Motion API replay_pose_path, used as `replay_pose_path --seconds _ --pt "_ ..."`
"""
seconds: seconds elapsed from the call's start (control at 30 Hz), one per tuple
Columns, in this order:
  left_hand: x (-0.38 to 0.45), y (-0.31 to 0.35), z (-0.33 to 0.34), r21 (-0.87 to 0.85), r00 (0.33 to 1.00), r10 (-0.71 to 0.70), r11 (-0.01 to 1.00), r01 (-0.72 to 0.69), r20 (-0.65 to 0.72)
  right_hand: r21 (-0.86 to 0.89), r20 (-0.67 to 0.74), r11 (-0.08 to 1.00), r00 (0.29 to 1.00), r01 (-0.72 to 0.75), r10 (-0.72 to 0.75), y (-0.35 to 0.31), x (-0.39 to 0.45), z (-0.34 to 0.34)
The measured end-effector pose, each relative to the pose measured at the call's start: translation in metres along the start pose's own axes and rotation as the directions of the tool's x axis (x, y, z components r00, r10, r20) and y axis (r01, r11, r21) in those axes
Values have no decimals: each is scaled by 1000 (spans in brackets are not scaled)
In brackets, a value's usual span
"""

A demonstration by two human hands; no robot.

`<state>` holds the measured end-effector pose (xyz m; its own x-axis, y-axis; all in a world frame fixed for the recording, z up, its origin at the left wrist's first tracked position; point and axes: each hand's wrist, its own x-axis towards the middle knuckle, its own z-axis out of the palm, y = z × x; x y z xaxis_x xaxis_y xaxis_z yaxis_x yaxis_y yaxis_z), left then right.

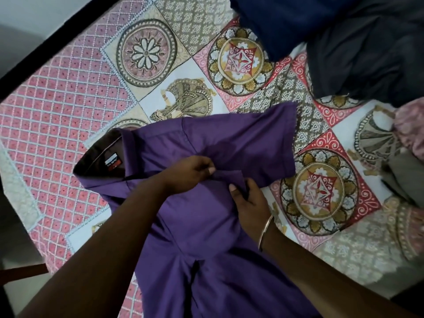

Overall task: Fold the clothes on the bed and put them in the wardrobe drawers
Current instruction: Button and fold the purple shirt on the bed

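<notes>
A purple short-sleeved shirt (231, 138) lies spread on the patterned bedspread (68, 115), collar with a red label to the left, one sleeve reaching up to the right. My left hand (190, 173) pinches a fold of the shirt's front near the chest. Just to its right, my right hand (247, 200), with a thin bangle on the wrist, pinches the same front edge with its thumb on top. The shirt's lower part runs down out of view between my arms.
Dark blue cloth (275, 21) and dark grey cloth (371, 53) lie piled at the upper right. A pink garment (410, 127) and a grey-olive one (403, 175) sit at the right edge. The bed's dark frame edge (46, 44) runs along the upper left.
</notes>
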<state>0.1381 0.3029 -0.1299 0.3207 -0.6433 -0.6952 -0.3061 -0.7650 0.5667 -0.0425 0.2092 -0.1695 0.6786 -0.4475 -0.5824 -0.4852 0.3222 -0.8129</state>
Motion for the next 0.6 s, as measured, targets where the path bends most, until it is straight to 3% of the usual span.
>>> replay_pose_path --seconds 0.13,0.2,0.33,0.37,0.5,0.6 --pt "5 7 -2 15 939 0 1000 5 -344 110 113 987 988 -116 103 9 -11 -4" --pt "9 11 -2 40 946 -15 999 29 -324 50 106 995 991 -89 83 12 -18 -6" --pt "13 15 -2 -196 992 -71 979 50 -101 -130 -50 991 998 41 -48 9 -25 -11" --pt "14 16 -4 -171 995 -40 985 24 -93 -152 -64 987 996 59 -69 7 -25 -12" --pt "22 24 -8 -26 961 22 999 -30 -275 -86 -41 996 999 12 -15 1 -17 -18" --pt "32 38 -8 -247 946 -63 969 -19 -318 -19 -10 1000 1000 -19 19 -14 -6 -21"
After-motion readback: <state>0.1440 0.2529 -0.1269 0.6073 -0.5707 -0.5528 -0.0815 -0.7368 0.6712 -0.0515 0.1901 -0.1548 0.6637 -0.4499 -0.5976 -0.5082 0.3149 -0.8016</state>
